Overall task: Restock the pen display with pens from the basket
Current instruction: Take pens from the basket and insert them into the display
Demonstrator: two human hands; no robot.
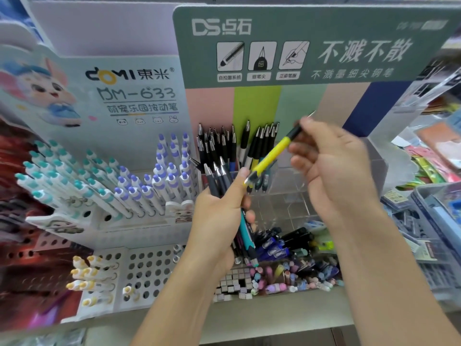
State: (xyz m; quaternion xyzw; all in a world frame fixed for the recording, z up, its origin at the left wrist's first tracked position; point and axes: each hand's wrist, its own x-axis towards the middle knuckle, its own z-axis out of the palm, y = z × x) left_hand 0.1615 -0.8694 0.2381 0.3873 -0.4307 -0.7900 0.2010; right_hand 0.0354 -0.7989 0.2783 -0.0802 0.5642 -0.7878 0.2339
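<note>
**Yellow pen held between both hands before the clear pen display**

Head view. The left hand (pixel 219 216) is clamped round a bundle of dark grey and teal-barrelled pens (pixel 243 226), tips up, fingers and thumb curled about the barrels. The right hand (pixel 331 166) pinches the black grip end of a slim yellow-barrelled pen (pixel 270 158), which runs diagonally down-left; its lower end touches the left index fingertip. The two hands are apart, joined only by this pen.

Behind the hands stands a clear acrylic pen display with stepped compartments (pixel 284 196) under a green header card with white lettering (pixel 311 46). Its rear left compartments hold upright black pens with silver tips (pixel 224 146); the compartments to the right behind the right hand appear unfilled.

To the left, a white perforated display rack (pixel 149 265) carries white pens with teal caps (pixel 50 176) and white pens with purple caps (pixel 169 171). Below the hands lies a loose heap of blue and black pens (pixel 282 243), with pastel erasers (pixel 287 278) in front. No basket can be identified with certainty.
</note>
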